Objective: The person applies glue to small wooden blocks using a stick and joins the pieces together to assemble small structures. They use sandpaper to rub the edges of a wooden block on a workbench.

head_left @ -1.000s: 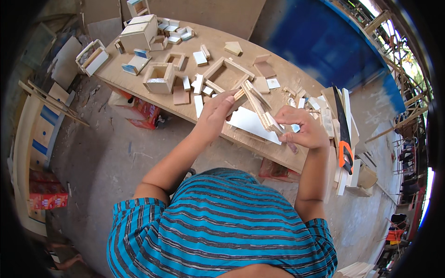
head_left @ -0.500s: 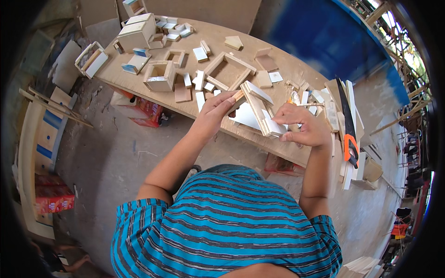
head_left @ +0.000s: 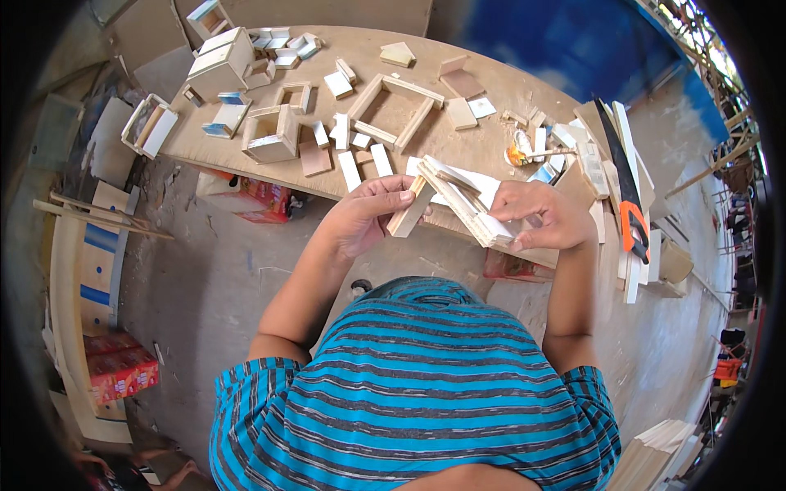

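My left hand [head_left: 367, 214] pinches a short pale wooden strip [head_left: 409, 210] and holds it against the end of a small plywood frame piece [head_left: 463, 203]. My right hand [head_left: 544, 218] grips the other end of that frame piece. Both are held just above the near edge of the plywood workbench [head_left: 483, 147]. A blue striped shirt fills the lower part of the view.
On the bench lie an open square wooden frame [head_left: 395, 110], a small open box [head_left: 270, 135], several loose wooden blocks, a glue pot with a stick [head_left: 519, 154] and a handsaw with an orange handle [head_left: 626, 196]. A red carton [head_left: 246, 196] sits under the bench; wooden panels lean at left.
Both hands have lifted the frame piece off the bench and drawn it nearer to me. The left hand now holds the short strip against its end.
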Tool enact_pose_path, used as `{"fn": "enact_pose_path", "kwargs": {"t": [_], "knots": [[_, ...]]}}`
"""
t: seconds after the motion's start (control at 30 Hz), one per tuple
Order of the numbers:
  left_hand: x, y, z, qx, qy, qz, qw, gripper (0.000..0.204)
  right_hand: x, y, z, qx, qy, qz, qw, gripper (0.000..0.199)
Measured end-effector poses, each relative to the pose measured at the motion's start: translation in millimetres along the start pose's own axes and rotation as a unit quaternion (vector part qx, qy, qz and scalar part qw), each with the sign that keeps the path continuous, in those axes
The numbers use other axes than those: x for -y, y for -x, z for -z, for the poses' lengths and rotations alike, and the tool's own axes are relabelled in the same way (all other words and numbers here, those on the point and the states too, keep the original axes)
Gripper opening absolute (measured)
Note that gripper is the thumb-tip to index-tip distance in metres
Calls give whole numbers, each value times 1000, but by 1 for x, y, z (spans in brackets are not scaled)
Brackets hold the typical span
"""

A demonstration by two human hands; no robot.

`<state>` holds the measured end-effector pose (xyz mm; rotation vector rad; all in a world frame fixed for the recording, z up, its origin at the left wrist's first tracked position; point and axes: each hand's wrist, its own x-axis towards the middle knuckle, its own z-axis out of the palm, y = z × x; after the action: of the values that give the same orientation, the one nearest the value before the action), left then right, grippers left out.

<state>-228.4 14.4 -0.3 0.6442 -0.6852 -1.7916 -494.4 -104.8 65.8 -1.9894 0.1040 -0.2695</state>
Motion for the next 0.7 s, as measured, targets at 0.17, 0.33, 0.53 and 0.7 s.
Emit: {"fn": "enact_pose_path", "kwargs": {"t": [0.17, 0.33, 0.53, 0.7], "knots": [[9, -2, 9, 40, 32, 7, 999, 47, -3, 1, -1, 26, -30, 4, 999, 45], [10, 2, -4, 18, 33, -21, 999, 60, -10, 6, -5, 12, -57, 9, 998, 44], [14, 10, -5, -26, 33, -41, 998, 65, -23, 17, -27, -110, -238, -68, 963, 38], [23, 15, 14, -52, 36, -48, 997, 53, -38, 24, -35, -196, -321, -165, 912, 38]]}}
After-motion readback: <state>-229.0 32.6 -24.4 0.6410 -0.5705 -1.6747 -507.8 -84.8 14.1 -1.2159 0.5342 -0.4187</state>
